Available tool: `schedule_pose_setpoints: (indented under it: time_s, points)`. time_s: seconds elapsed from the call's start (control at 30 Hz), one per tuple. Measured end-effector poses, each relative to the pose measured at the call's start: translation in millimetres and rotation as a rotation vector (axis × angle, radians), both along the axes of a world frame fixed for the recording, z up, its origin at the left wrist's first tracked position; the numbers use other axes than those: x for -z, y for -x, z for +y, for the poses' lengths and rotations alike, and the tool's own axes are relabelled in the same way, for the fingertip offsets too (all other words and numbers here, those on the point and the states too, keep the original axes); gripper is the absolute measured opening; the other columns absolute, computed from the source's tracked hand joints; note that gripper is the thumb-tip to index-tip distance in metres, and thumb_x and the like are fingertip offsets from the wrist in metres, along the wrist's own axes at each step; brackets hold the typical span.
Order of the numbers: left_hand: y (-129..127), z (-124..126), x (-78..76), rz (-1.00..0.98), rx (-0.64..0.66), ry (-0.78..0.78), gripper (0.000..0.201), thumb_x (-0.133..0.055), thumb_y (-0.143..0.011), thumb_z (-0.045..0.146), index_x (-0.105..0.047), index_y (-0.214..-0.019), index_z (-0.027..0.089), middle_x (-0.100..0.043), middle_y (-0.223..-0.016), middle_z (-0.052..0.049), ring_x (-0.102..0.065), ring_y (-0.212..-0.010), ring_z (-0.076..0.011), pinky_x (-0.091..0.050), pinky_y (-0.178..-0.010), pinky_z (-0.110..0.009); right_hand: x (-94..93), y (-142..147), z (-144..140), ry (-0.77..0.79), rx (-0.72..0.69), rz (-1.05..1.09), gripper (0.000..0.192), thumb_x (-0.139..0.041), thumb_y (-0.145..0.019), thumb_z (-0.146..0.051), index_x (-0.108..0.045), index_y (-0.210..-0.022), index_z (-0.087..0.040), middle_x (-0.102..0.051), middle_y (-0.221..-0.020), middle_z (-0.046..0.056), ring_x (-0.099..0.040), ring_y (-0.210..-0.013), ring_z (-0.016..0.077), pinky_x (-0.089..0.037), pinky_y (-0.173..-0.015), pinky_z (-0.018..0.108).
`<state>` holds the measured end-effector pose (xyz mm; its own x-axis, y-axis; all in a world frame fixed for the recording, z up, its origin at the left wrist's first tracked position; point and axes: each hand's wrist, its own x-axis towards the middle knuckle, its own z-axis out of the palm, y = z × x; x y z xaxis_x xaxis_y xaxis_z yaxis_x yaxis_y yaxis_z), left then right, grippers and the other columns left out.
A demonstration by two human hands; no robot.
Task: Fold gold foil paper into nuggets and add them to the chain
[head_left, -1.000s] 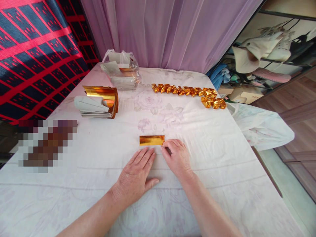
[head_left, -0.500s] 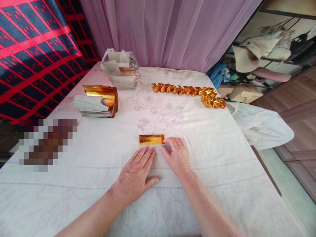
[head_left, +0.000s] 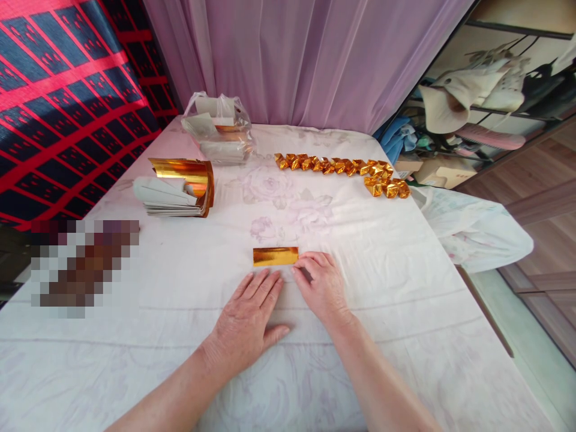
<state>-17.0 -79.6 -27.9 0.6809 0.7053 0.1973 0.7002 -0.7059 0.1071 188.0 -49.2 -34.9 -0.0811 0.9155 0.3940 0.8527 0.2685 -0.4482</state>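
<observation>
A folded strip of gold foil paper lies flat on the white flowered cloth in front of me. My left hand rests palm down on the cloth just below the strip, fingers spread and apart from it. My right hand sits beside it with fingers curled; its fingertips touch the strip's right end.
A stack of gold-and-white paper sheets lies at the left. Behind it stands a clear plastic bag of sheets. A row of several folded gold pieces runs along the far right. A white plastic bag hangs off the right edge.
</observation>
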Motion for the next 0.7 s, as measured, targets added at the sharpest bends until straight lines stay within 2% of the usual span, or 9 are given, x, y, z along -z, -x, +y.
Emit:
schedule_pose_setpoints:
  time_s: [0.2, 0.5, 0.7]
  points:
    - [0, 1, -1.2, 0.013, -0.003, 0.006, 0.072, -0.043, -0.093, 0.063, -0.044, -0.145, 0.013, -0.050, -0.149, -0.012, -0.042, -0.140, -0.0284, -0.021, -0.120, -0.046, -5.7, 3, -2, 0.023, 0.008, -0.022, 0.007, -0.064, -0.086, -0.029, -0.065, -0.085, -0.022, -0.067, -0.099, 0.007, -0.057, -0.096, 0.0238, -0.045, -0.087, 0.038]
    - [-1, 0, -1.3, 0.014, -0.013, 0.048, 0.073, -0.043, -0.093, 0.063, -0.041, -0.148, 0.015, -0.047, -0.152, -0.011, -0.040, -0.141, -0.0290, -0.018, -0.121, -0.048, -10.6, 7, -5, 0.082, 0.019, -0.045, 0.015, -0.072, -0.080, -0.031, -0.063, -0.088, -0.022, -0.065, -0.103, 0.007, -0.056, -0.100, 0.0263, -0.045, -0.090, 0.042]
    - [-2, 1, -2.4, 0.039, -0.024, 0.049, 0.071, -0.038, -0.094, 0.064, -0.046, -0.144, 0.015, -0.049, -0.150, -0.011, -0.039, -0.141, -0.0278, -0.014, -0.121, -0.048, -7.6, -5, -2, 0.128, -0.076, 0.017, 0.011, -0.069, -0.082, -0.024, -0.066, -0.092, -0.024, -0.065, -0.107, 0.006, -0.058, -0.103, 0.0254, -0.045, -0.094, 0.043]
